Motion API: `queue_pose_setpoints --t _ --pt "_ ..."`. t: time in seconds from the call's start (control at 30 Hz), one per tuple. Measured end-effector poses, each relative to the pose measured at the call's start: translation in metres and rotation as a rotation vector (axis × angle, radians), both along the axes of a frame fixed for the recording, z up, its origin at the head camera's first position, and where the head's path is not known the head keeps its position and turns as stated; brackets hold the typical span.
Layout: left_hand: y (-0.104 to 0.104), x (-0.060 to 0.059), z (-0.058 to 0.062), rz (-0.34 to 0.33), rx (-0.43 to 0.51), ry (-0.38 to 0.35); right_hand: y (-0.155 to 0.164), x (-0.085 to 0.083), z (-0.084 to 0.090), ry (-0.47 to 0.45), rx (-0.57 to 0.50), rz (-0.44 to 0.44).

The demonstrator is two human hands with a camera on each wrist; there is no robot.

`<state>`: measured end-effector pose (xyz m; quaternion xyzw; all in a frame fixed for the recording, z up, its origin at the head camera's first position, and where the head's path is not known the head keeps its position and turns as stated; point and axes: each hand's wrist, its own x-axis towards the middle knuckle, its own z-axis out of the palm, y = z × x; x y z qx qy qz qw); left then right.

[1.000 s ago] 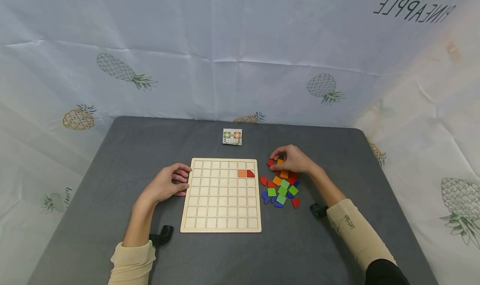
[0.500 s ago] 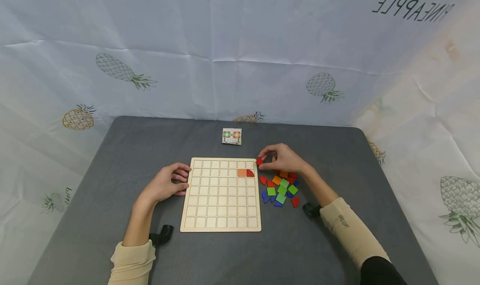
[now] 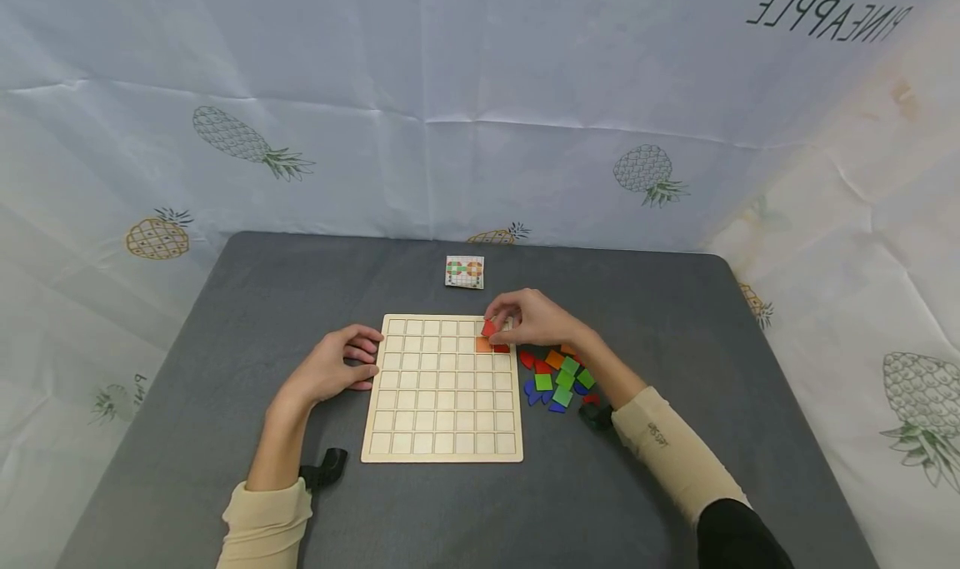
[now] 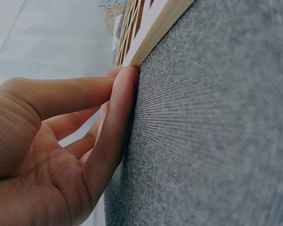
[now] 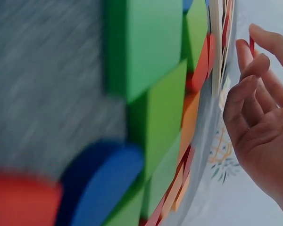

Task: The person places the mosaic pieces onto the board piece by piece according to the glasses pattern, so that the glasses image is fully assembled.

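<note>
A pale wooden grid board (image 3: 438,402) lies on the table, with an orange square tile (image 3: 483,345) and a partly covered red tile (image 3: 502,349) in its upper right. My left hand (image 3: 333,369) rests at the board's left edge. In the left wrist view, fingertips (image 4: 127,77) touch the board's side. Over the board's top right, my right hand (image 3: 532,319) pinches a red tile (image 3: 489,328) between thumb and fingers. The right wrist view shows that tile (image 5: 252,45) edge-on, a thin red strip between the fingertips.
Beside the board's right edge is a loose pile of green tiles (image 3: 566,379), blue pieces (image 3: 532,394), red pieces and orange tiles (image 3: 554,359). A small printed pattern card (image 3: 464,272) lies behind the board. A patterned cloth (image 3: 450,69) hangs behind the table.
My right hand has picked a red tile from the back of the pile and moved left with it, over the board's top right. My left hand has stayed at the board's edge.
</note>
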<state>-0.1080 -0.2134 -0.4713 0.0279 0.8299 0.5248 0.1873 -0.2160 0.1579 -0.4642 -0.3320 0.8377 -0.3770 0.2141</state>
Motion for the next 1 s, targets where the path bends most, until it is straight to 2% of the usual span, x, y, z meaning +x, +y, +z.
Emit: queue_pose_setpoints --t 0.27,0.5,1.0 --pt "0.0 0.0 0.0 0.004 0.003 -0.002 -0.025 -0.001 0.003 -0.013 0.049 0.099" --pt "0.001 0.0 0.0 0.008 -0.001 -0.006 -0.038 -0.002 0.008 0.026 0.08 0.178" --pt "0.0 0.0 -0.001 0.005 -0.002 0.002 -0.044 -0.008 0.006 0.058 0.06 0.212"
